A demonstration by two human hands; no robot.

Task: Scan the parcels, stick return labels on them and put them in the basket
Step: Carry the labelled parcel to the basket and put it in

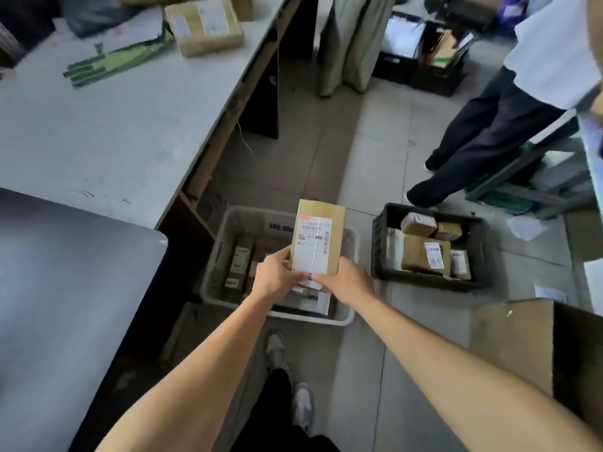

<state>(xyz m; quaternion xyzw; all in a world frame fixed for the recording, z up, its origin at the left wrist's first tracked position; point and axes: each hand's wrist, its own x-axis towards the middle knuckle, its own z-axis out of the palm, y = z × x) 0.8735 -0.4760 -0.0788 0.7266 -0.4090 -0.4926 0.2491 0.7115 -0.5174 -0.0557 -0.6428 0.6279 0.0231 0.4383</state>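
Both hands held one small cardboard parcel upright over the grey basket on the floor. The left hand gripped its lower left edge with curled fingers, and the right hand gripped its lower right corner. A white shipping label with barcodes covered the face turned toward the camera. A strip of white paper showed at the bottom edge between the hands; whether that was a return label being pressed on could not be told.

In my judgement the step in hand was the labelling or the drop: the parcel was already poised above the grey basket, so the next move called for smoothing any label flat, then lowering the parcel into a free spot among those already inside and letting go with both hands.

Counted: one parcel in hand; roughly four small parcels visible in the grey basket, partly hidden by the arms; about five parcels in the black crate just to the right. On the table lay one larger cardboard box and one flattened green-and-white mailer. A second person stood well apart at the upper right, and one open carton sat at the lower right.
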